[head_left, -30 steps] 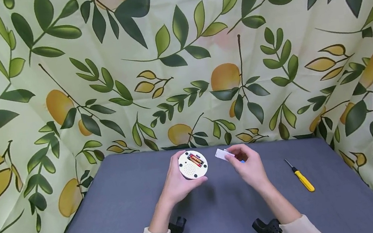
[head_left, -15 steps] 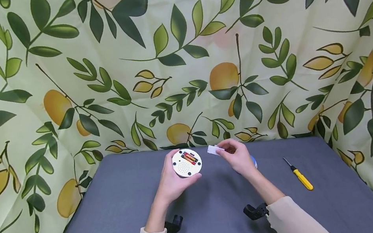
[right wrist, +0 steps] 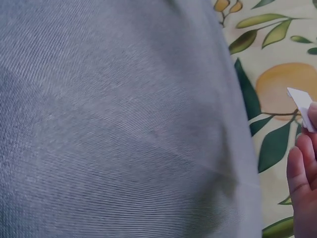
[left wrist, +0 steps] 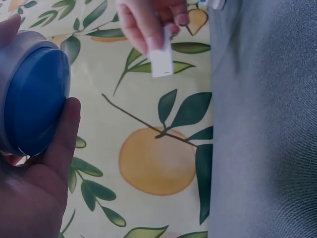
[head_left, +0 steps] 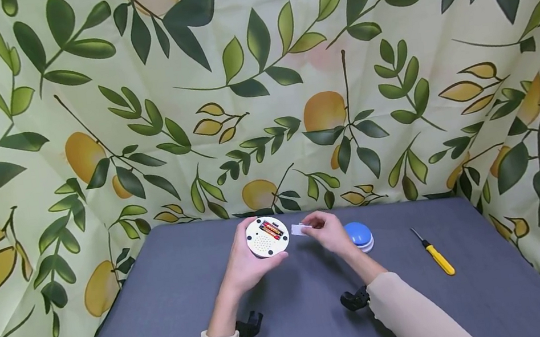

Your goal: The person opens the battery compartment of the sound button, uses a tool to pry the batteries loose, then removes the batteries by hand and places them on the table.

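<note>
My left hand grips a round push-button device by its rim, its white underside facing me in the head view. Batteries with red and black wrapping lie in its open compartment, beside small speaker holes and dark feet. The left wrist view catches the device's blue dome. To its right, my right hand pinches a small white battery cover between thumb and fingers. A narrow gap separates the cover from the device. In the right wrist view the cover juts out past the fingertips.
A second push button with a blue dome and white base stands on the grey table, just right of my right hand. Further right lies a screwdriver with a yellow handle. Leaf-and-fruit patterned cloth hangs behind and at both sides.
My right hand has moved left with the battery cover, closer to the device, uncovering the second blue button. My left hand has shifted slightly left, still holding the device.
</note>
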A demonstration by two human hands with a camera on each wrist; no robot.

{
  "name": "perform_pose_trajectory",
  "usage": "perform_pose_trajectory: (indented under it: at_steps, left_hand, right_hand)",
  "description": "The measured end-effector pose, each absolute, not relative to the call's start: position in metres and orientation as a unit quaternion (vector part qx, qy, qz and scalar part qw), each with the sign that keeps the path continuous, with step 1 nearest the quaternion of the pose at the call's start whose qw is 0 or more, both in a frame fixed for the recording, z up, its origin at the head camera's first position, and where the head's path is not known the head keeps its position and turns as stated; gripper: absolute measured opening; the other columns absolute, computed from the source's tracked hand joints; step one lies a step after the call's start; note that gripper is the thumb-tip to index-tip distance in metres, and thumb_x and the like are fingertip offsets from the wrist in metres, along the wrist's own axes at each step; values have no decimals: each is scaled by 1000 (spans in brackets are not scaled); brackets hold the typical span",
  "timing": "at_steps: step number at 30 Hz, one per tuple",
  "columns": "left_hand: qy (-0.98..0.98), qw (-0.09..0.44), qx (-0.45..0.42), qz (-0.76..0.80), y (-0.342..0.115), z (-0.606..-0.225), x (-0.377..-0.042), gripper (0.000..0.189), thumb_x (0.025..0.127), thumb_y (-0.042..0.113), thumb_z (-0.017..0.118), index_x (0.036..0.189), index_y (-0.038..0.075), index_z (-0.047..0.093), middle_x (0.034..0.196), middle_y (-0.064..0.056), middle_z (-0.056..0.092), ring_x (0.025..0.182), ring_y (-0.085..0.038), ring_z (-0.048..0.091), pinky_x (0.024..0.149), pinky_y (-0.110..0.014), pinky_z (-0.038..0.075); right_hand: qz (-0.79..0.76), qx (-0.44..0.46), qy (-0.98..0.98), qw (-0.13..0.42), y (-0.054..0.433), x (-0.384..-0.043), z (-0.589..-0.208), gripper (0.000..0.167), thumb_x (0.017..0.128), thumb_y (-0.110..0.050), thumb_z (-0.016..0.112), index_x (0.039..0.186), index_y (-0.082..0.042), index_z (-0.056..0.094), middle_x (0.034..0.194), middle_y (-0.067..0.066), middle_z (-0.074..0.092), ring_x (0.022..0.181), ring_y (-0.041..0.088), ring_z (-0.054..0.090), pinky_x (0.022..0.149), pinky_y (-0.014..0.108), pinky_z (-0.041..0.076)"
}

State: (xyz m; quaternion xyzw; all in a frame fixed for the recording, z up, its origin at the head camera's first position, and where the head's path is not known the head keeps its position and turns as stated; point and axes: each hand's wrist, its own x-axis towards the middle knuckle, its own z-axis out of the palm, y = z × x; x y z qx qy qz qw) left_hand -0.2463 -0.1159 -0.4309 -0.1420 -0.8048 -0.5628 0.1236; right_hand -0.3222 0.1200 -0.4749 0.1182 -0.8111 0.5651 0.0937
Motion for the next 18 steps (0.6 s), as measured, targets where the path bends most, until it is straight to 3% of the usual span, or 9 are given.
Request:
perform_pose_trajectory:
  at_steps: [6,18]
  left_hand:
    - [-803,125,-142,-565,-117,-432,-248,98,64,22,97,144,14,41,130,-3,54,116,-20,53,101,-46,40]
    - [-803,121,-141,-566,-122,-432,-248,98,65,22,97,144,15,40,130,-2,54,116,-20,52,100,-46,40]
  right_hand:
    - [560,105,-819,75,118,-327,-490,13,84,0,80,96,0,74,76,4,64,68,15,55,58,23,44]
    - [469,122,-873,58,107,-332,-514,10,84,-7,82,93,-6,77,74,-3,64,69,12,55,65,29,46]
